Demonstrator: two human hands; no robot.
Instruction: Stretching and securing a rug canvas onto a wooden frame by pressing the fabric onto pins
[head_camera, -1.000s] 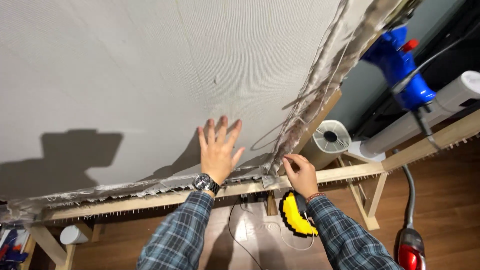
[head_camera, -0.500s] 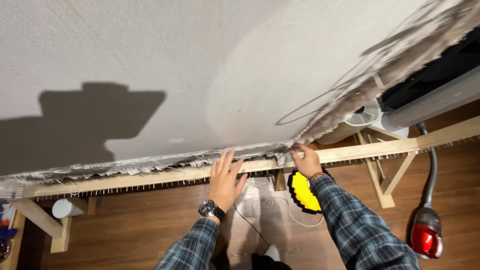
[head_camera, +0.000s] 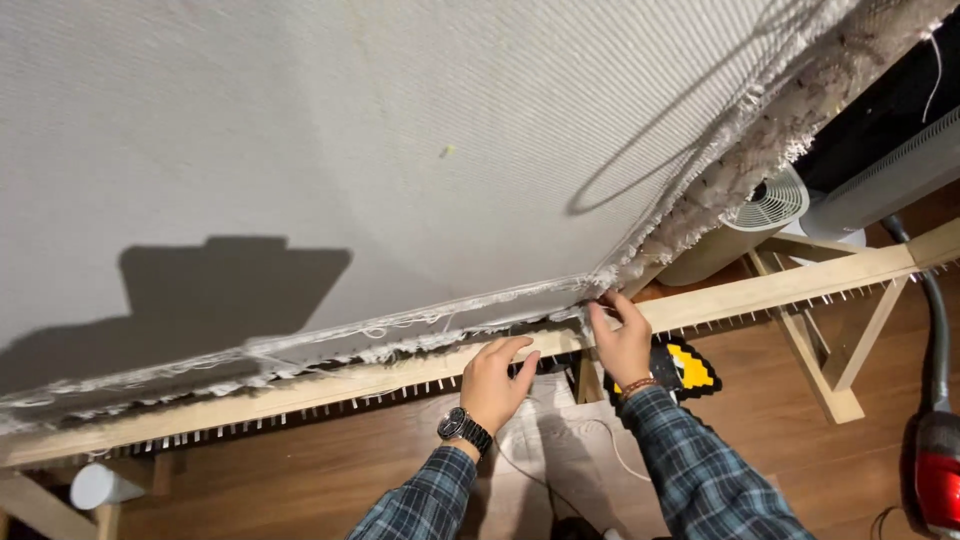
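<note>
Backing cloth frays at its corner, where the right hand pinches the edge (left hand, fingers half-curled, steadies the wooden frame rail), best pulled taut and evenly.

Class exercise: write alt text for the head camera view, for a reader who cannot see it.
Two hands work at the frayed lower edge of a large white cloth stretched on a wooden frame: the left hand rests on the rail, the right hand pinches the cloth's corner. Wooden floor lies below.
</note>
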